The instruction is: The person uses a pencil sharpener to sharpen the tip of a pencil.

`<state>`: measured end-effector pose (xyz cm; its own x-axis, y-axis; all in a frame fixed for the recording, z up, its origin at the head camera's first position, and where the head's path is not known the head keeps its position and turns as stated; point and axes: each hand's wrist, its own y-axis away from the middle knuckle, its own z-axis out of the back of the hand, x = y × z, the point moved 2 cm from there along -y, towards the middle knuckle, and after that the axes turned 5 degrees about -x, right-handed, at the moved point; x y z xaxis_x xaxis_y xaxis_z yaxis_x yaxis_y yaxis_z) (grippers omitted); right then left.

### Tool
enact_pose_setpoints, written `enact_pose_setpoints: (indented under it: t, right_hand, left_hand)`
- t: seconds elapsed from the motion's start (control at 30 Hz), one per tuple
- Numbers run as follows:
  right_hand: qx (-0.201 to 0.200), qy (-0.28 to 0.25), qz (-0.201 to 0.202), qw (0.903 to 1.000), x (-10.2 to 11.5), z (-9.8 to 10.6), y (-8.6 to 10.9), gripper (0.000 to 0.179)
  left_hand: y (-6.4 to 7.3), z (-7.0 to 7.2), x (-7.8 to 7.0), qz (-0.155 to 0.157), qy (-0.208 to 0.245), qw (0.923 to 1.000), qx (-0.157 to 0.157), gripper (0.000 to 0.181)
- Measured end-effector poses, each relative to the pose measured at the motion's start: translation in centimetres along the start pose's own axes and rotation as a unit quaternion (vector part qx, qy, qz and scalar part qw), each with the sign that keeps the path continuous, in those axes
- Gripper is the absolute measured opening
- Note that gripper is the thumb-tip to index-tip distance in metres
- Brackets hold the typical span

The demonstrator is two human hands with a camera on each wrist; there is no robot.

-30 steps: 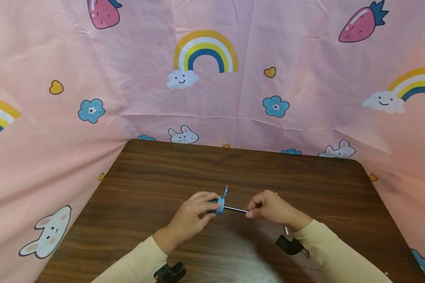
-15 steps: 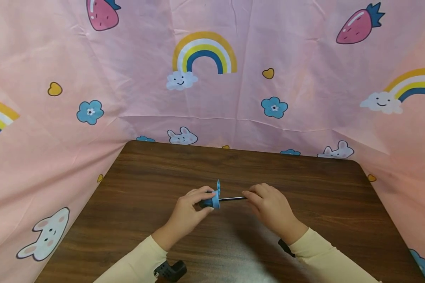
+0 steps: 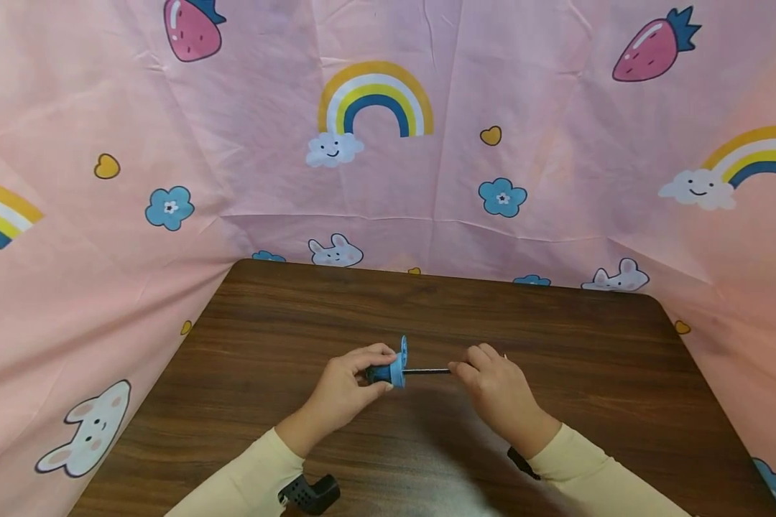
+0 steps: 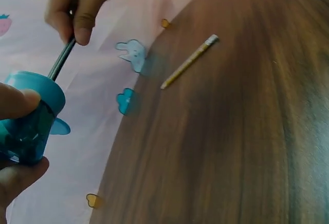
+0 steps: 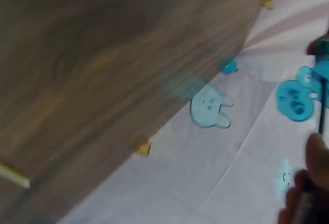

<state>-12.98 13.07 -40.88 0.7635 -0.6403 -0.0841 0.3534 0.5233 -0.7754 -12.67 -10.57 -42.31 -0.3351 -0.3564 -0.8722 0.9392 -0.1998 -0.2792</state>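
Note:
My left hand holds a blue pencil sharpener with a see-through tub on its side, thumb below and fingers above. Its round flip lid stands open. A dark pencil has one end in the sharpener's top. The fingertips of my right hand pinch the pencil's other end, to the right of the sharpener. Both hands are above the table. The left wrist view shows the tub between thumb and fingers, with dark bits inside.
A second pencil, yellowish with a white end, lies on the brown wooden table. In the head view the right hand hides most of it. A pink printed cloth hangs round the table's back and sides.
My right hand has turned about the pencil, its back now facing up. The sharpener and left hand have shifted slightly left. The pencil stays in the sharpener.

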Motion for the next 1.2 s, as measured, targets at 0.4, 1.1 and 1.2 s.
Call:
enact_pose_setpoints:
  t: [0.4, 1.1, 1.2]
  right_hand:
    - [0.326, -0.313, -0.304, 0.8388, -2.1, 0.2, -0.9, 0.006]
    - [-0.048, 0.033, 0.057, 0.9967, -0.2, 0.3, -0.6, 0.035]
    - [-0.022, 0.016, 0.015, 0.9995, -0.1, 0.2, -0.6, 0.016]
  left_hand:
    - [0.6, -0.5, -0.4, -0.215, -0.119, 0.9692, -0.014, 0.036]
    - [-0.5, 0.0, -0.4, 0.06, 0.102, 0.993, -0.002, 0.036]
    - [-0.5, -0.1, -0.5, 0.04, 0.059, 0.9974, 0.005, 0.037]
